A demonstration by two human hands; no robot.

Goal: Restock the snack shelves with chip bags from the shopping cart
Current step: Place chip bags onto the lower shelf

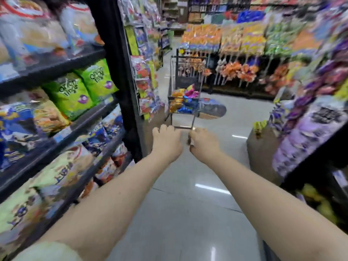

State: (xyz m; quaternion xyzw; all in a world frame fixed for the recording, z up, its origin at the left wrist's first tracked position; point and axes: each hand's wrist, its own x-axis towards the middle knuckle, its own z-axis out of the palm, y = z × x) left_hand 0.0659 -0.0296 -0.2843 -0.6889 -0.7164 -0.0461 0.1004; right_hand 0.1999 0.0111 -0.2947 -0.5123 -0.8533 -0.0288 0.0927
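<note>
The left hand (166,140) and right hand (204,143) each curl around the handle (182,127) of the shopping cart (188,81). Chip bags (180,102) lie in its basket.

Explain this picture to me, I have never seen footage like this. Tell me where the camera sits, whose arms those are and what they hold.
No machine is involved. A person wears one wide-angle camera on the head, looking forward and down, so the two bare arms coming in from the bottom are the wearer's own. The left hand and the right hand curl round the handle of a shopping cart standing on the shiny floor ahead. Its basket holds chip bags in orange, pink and blue. On the left are snack shelves stocked with bags, among them green onion rings bags. More snack displays fill the right side and the far end. The picture is blurred, so finer detail cannot be read.
</note>
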